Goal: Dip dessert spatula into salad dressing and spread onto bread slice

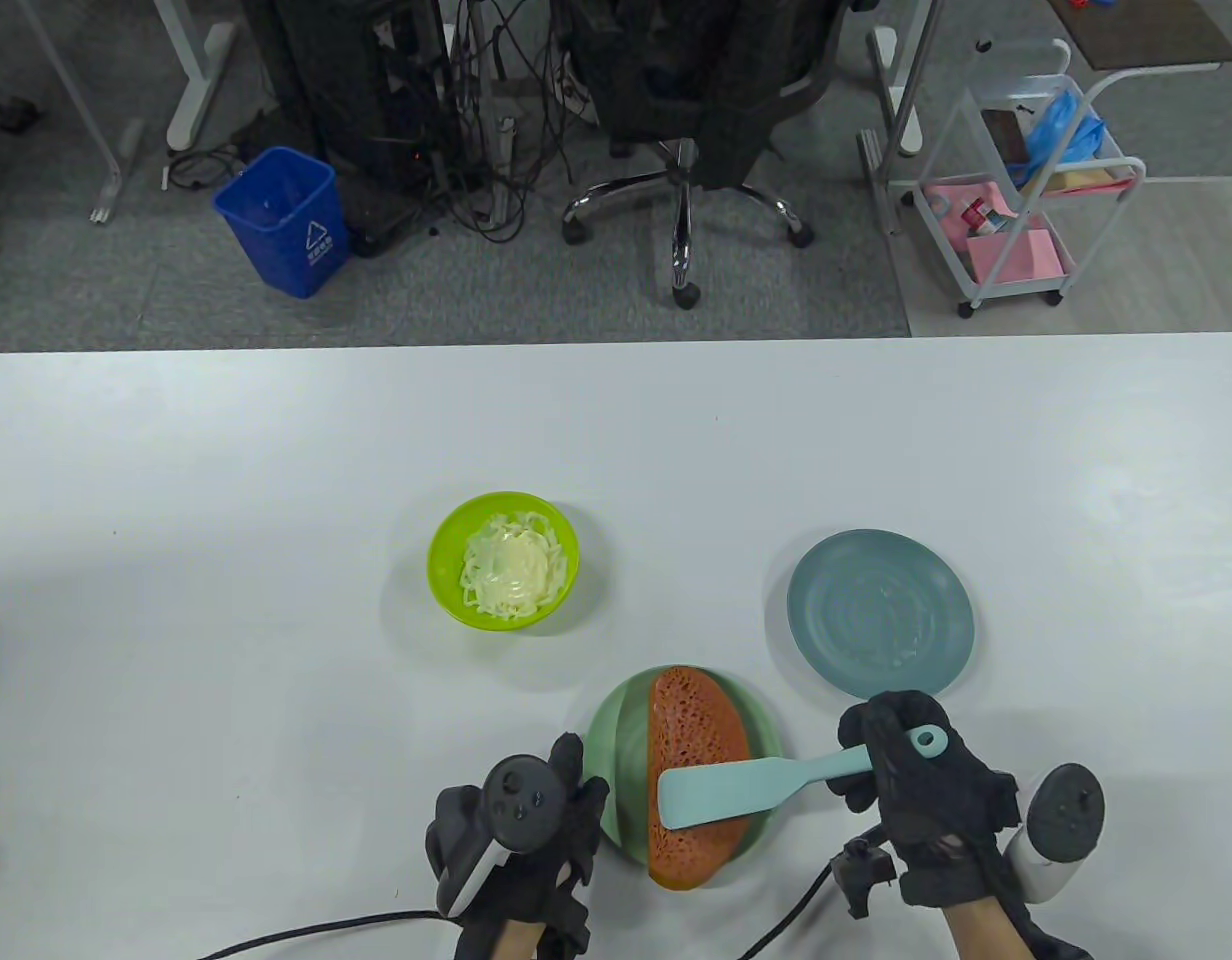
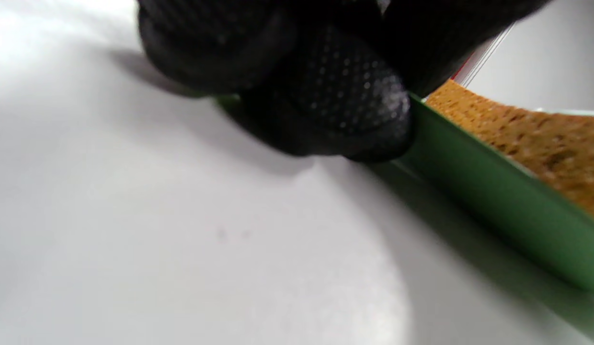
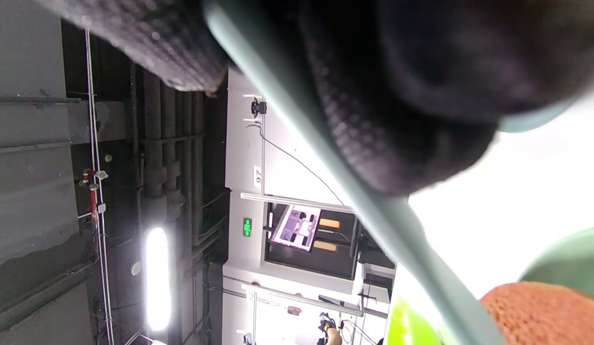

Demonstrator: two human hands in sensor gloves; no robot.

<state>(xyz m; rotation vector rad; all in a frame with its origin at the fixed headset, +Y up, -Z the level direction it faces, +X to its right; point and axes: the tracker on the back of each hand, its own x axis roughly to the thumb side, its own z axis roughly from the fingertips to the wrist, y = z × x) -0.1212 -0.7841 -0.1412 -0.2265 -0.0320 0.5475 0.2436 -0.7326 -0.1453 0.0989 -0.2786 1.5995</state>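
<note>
An orange-brown bread slice lies on a pale green plate near the table's front. My right hand grips the handle of a teal spatula, whose flat blade lies across the lower part of the bread. My left hand touches the left rim of the green plate; in the left wrist view its fingertips press on the plate's edge beside the bread. A lime green bowl of pale dressing sits to the left, further back.
An empty blue-grey plate lies right of the bread plate, just beyond my right hand. Glove cables trail off the front edge. The table is white; a chair, bin and cart stand on the floor beyond it.
</note>
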